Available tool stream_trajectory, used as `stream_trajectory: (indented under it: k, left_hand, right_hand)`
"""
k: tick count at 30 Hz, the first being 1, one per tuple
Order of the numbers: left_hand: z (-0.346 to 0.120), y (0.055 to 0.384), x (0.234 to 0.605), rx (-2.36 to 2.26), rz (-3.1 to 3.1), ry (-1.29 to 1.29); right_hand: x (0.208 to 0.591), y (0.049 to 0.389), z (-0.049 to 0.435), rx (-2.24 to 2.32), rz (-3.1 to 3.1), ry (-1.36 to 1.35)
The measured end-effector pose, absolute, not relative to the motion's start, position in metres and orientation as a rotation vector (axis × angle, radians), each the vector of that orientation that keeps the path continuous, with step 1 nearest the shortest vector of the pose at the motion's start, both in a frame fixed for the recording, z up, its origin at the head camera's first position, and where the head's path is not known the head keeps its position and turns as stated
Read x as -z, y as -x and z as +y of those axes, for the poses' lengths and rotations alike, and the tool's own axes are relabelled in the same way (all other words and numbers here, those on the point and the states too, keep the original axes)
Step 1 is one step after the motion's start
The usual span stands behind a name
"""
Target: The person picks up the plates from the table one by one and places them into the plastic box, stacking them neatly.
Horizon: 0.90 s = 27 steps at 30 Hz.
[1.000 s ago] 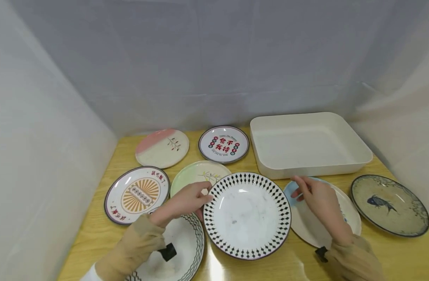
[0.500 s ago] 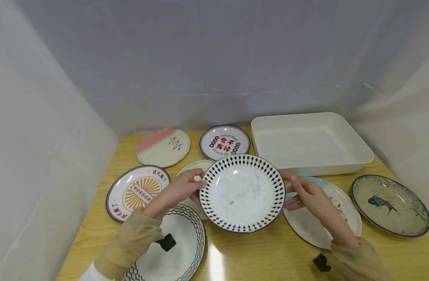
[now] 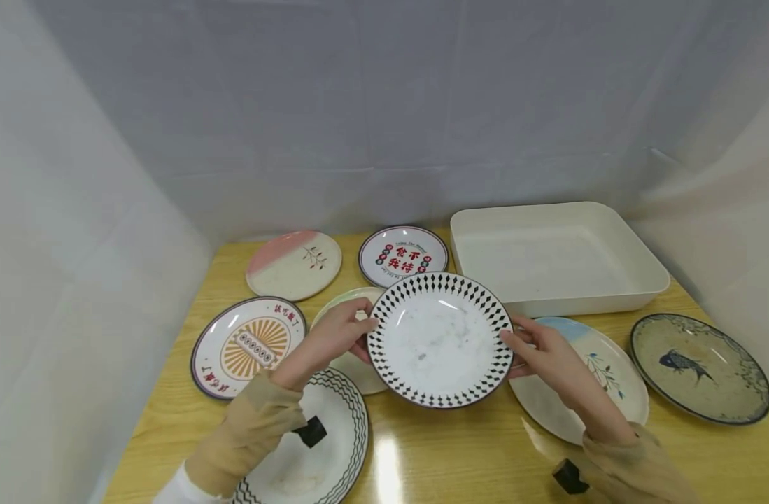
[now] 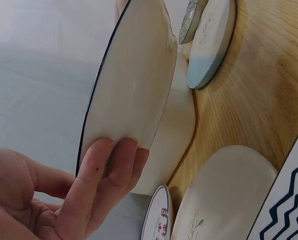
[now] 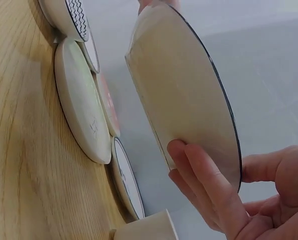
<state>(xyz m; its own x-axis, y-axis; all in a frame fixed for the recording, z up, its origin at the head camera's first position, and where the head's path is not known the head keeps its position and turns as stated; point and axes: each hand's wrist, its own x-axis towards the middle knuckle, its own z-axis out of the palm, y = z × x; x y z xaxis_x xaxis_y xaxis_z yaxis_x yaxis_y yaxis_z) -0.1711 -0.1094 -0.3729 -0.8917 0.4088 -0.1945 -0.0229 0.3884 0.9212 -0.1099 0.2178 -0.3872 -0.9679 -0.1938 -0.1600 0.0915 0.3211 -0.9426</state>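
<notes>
item: dish (image 3: 439, 343), white, deep-sided, ringed with black diamonds and finished with a dark edge; raised above the wooden table (image 3: 447, 455), mid-scene, face up between my two hands.

my left hand (image 3: 340, 330): curled on the dish's left side, thumb at the rim, fingertips pressed to the pale underside.

my right hand (image 3: 541, 351): the matching grip on the right side, thumb at the rim, fingers beneath.

on the table, left: sunburst plate (image 3: 248, 346), orange and white; nearer, wavy-lined dish (image 3: 334, 434), partly behind my left sleeve (image 3: 248, 430).

far left: pink-and-cream plate (image 3: 294, 266) with a sprig. far middle: small white plate (image 3: 403, 255), red characters.

behind my left hand and the raised dish: green-and-cream plate (image 3: 362, 371), part hidden.

right: blue-and-cream plate (image 3: 611, 371), sprigged, partly under my right forearm; further right, fish plate (image 3: 699, 367), greyish, dark-edged.

far right: white rectangular tub (image 3: 586, 304), low-walled.
</notes>
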Motion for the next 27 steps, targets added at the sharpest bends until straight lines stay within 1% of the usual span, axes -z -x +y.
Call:
stream_trajectory:
  k: [8,16,27]
  left_hand:
    - [-0.100,0.172,0.370,-1.538,2.276,-0.288]
    - [-0.095,0.175,0.376,-1.552,2.283,-0.286]
    - [-0.090,0.178,0.376,-1.586,2.226,-0.304]
  right_hand:
    - [0.392,0.114,0.221,1.722,2.335,0.076]
    - [0.393,0.121,0.228,1.758,2.281,0.091]
    - [0.394,0.125,0.236,1.786,2.279,0.039]
